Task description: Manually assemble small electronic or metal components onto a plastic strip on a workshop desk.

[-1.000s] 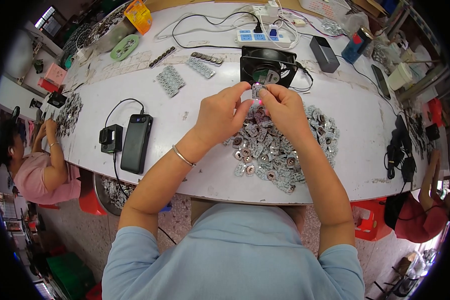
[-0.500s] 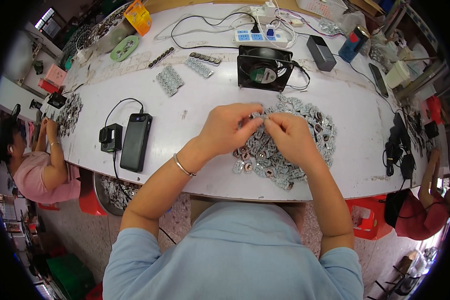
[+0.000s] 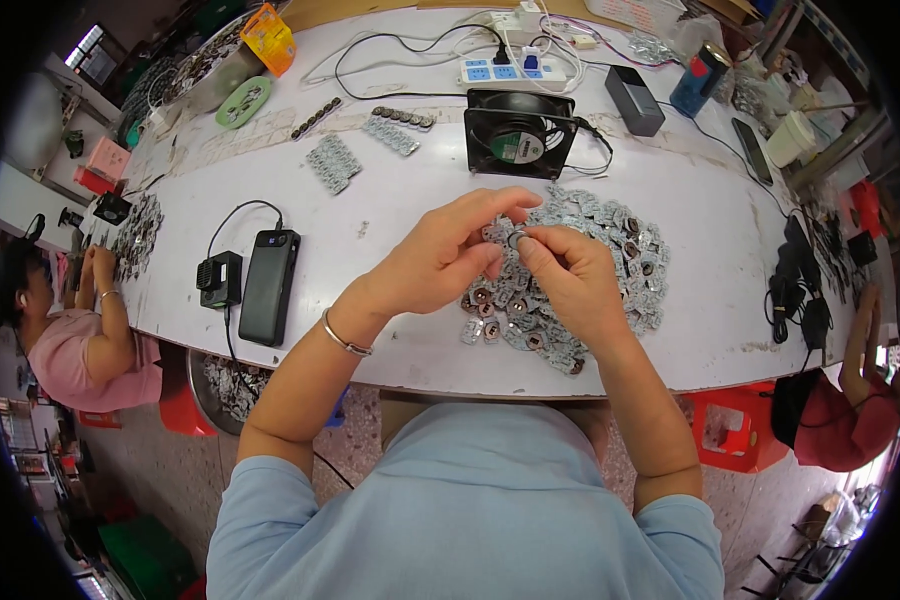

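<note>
Both my hands are over a heap of small silvery metal parts (image 3: 635, 290), some with round brown centres. Between the thumb and forefinger of my right hand (image 3: 570, 272) is a small round metal part (image 3: 516, 240), pinched near the heap's left side. My left hand (image 3: 448, 252), with a bracelet at the wrist, faces it with thumb and fingers apart, and nothing shows in its grasp. Beyond the heap stands a square black fan (image 3: 518, 135). Farther left, flat rows of joined silvery parts (image 3: 334, 164) lie beside short strips of round dark parts (image 3: 402, 118).
A black power bank (image 3: 270, 288) is cabled to a small black device (image 3: 220, 279) on my left. Behind the fan sits a power strip (image 3: 510, 72) with tangled cords. A grey box (image 3: 634, 101) and a can (image 3: 700, 80) stand far right. One co-worker sits at either side.
My hands have parted slightly. The left hand's fingers have opened away from the right fingertips, while the right hand keeps its pinch and has shifted a little left.
</note>
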Tool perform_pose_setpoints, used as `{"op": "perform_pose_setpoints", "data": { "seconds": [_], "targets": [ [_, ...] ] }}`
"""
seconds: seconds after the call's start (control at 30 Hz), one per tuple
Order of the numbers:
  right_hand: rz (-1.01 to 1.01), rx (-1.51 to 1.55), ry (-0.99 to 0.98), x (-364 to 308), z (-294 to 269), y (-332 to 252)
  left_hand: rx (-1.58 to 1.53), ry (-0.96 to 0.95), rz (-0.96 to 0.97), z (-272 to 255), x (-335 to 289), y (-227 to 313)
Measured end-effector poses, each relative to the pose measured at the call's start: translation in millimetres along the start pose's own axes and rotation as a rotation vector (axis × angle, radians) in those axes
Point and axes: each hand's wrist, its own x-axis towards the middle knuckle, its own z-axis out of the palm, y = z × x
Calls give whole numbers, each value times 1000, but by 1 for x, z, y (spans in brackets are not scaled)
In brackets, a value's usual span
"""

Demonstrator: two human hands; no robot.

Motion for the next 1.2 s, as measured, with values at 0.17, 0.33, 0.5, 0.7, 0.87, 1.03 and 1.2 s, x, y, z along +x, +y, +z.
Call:
{"op": "perform_pose_setpoints", "data": {
  "seconds": [0.17,0.33,0.5,0.7,0.87,1.03,1.2],
  "targets": [
    [178,127,-75,0,4,-8,-129,-64,-45,-5,-2,-2],
    [43,-47,-111,2,4,-4,-206,-72,-167,-2,2,-1],
    [156,0,-158,8,2,-11,-325,27,-228,4,-1,-11],
    [353,186,-89,14,-1,-7,219,167,76,0,-5,-24],
    [365,209,-88,15,-1,-4,534,257,303,5,-2,-27],
    [363,180,-105,16,2,-5,663,303,391,1,-2,-37],
    [253,138,-36,24,9,0,571,388,338,3,1,-37]
  ]
}}
